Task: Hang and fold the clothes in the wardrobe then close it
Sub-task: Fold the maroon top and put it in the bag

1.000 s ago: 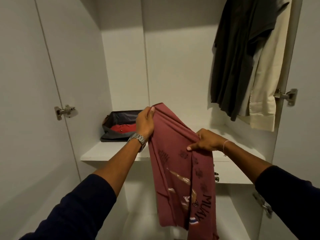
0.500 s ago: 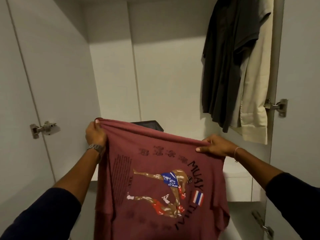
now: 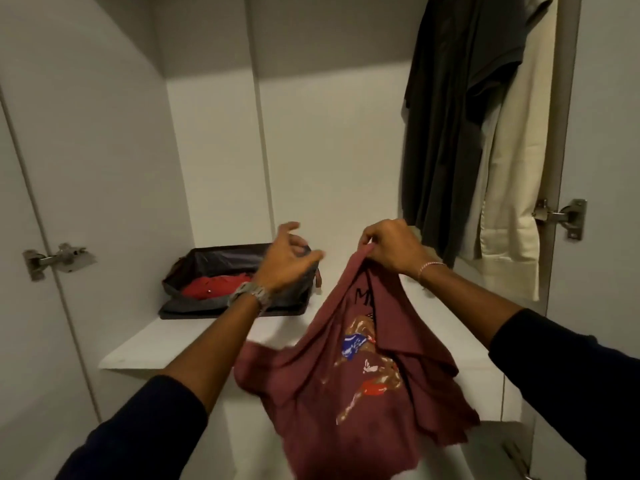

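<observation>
— One hand only has the maroon cotton T-shirt with the printed boxer figure (image 3: 349, 368): the right hand (image 3: 391, 249), fingers curled tight and pinching a bunched edge of the cloth at the very top.

— And the rest of the shirt?

— It hangs straight down from that grip, crumpled and folded over on itself, the print facing the camera just below the grip. The lower part drops in front of the edge of the white wardrobe shelf (image 3: 166, 344).

— What about the left hand (image 3: 289, 261)?

— It is to the left of the grip, near it but apart, with the fingers loosely spread and nothing in them. Blur hides the fingertips. A metal wristwatch (image 3: 250, 294) sits on that wrist, a thin bracelet (image 3: 430, 265) on the right one.

— Anything beyond the grip?

— Left of it and further back, a dark fabric storage box (image 3: 221, 268) lies open on the shelf, with a folded red garment (image 3: 211, 287) inside. Above and to the right of the grip hang a dark grey shirt (image 3: 450, 133) and, beside it, a cream garment (image 3: 516, 174), both touching. Both doors stand open, a metal hinge (image 3: 562, 216) showing on the right.
</observation>
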